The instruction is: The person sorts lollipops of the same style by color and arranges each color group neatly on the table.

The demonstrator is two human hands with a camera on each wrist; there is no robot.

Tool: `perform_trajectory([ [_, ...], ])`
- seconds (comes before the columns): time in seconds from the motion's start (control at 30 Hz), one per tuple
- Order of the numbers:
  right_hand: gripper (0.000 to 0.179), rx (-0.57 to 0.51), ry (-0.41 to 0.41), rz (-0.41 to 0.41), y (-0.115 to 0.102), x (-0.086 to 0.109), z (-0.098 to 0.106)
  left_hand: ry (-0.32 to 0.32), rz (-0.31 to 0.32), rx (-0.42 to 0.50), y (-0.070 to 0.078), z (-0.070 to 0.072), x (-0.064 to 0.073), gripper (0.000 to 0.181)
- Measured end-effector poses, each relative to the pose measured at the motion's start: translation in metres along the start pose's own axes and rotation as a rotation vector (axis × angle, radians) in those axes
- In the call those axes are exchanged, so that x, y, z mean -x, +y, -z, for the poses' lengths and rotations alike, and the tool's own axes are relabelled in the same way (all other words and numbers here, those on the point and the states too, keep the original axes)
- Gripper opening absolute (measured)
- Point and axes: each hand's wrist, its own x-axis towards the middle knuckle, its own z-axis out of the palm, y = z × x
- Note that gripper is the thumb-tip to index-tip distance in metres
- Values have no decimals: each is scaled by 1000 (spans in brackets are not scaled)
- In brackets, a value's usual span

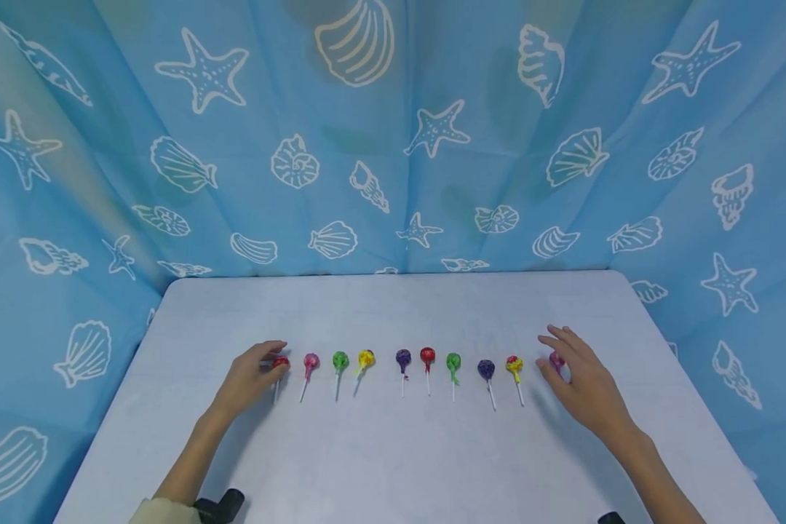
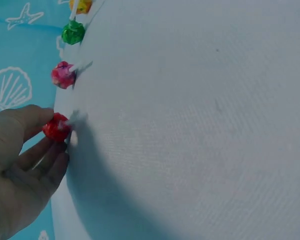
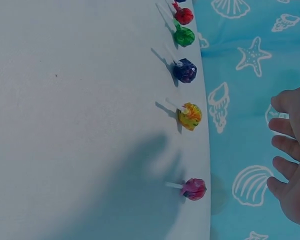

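My left hand (image 1: 245, 375) is at the left end of a row of wrapped lollipops. Its thumb and fingers pinch the head of a red lollipop (image 2: 57, 127), whose white stick points toward me. Over at the row's right end, my right hand (image 1: 581, 386) hovers with fingers spread and holds nothing. Beneath it lies a pink lollipop (image 3: 194, 189), partly covered in the head view, and clear of the fingers in the right wrist view. A second pink lollipop (image 1: 311, 362) lies beside the left hand, and a yellow and red one (image 1: 514, 364) left of the right hand.
Between the hands, green (image 1: 340, 361), yellow (image 1: 365, 359), purple (image 1: 402, 357), red (image 1: 427, 355), another green (image 1: 453, 362) and another purple lollipop (image 1: 486, 370) lie across the white table (image 1: 393, 458). A blue shell-patterned curtain (image 1: 393, 131) hangs behind the table's far edge.
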Motion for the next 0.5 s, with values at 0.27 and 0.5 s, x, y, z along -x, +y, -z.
perform_trajectory([
  [0.27,43,-85,39,-47,1,6,-3,17,12,-15,-1,1,2,33],
  [0.5,41,-146,48,-53,-8,6,-12,28,26,-22,-6,-3,2,33],
])
